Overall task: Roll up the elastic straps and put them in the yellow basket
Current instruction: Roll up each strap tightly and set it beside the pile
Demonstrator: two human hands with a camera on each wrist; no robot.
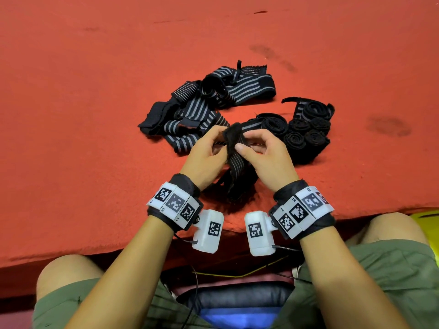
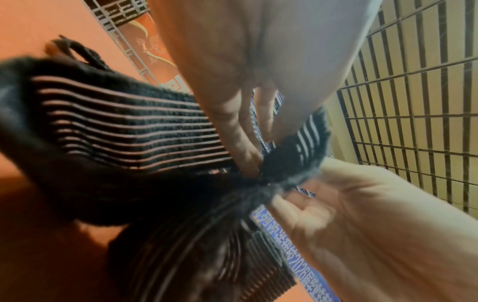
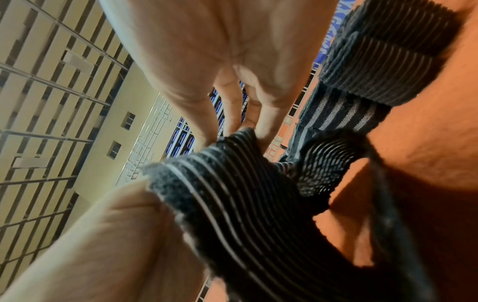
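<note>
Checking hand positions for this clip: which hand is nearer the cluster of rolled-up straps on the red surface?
Right. The right hand sits just beside the rolled-up straps, to their left. The left hand is farther left, across the strap both hands grip.

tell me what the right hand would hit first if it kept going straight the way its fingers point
Probably the left hand: the right hand points its curled fingers left across the strap both pinch, so after the strap's fuzzy end it meets those fingers. Depth is uncertain.
</note>
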